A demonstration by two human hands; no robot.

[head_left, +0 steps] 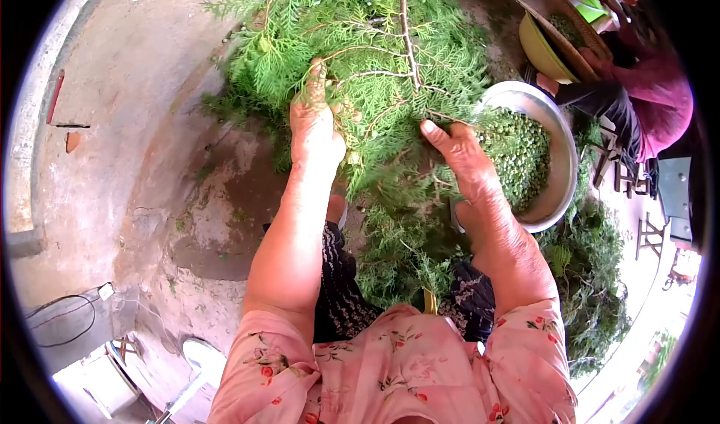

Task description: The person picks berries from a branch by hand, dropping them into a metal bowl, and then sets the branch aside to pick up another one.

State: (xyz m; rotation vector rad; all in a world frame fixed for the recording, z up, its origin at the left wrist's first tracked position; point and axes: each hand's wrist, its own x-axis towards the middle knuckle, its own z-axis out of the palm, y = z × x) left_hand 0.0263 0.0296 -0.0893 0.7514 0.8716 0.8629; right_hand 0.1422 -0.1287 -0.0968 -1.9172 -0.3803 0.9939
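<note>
A large leafy evergreen branch [405,38], with flat feathery sprays and a brown stem, spreads before me. My left hand [315,128] is closed on its sprays, the index finger stretched along the foliage. Some pale green cones show beside those fingers. On the other side, my right hand [463,154] has its thumb up and its fingers closed around a side twig; the fingertips are partly hidden. Close to my right hand stands a metal basin [571,150] holding many small green cones [517,154].
Cut evergreen branches [589,281] lie at the right, and more foliage is between my legs. A person in a pink top [660,101] sits at upper right by a yellow basin [541,49] and a woven tray [581,30]. A cable [64,296] hangs at lower left.
</note>
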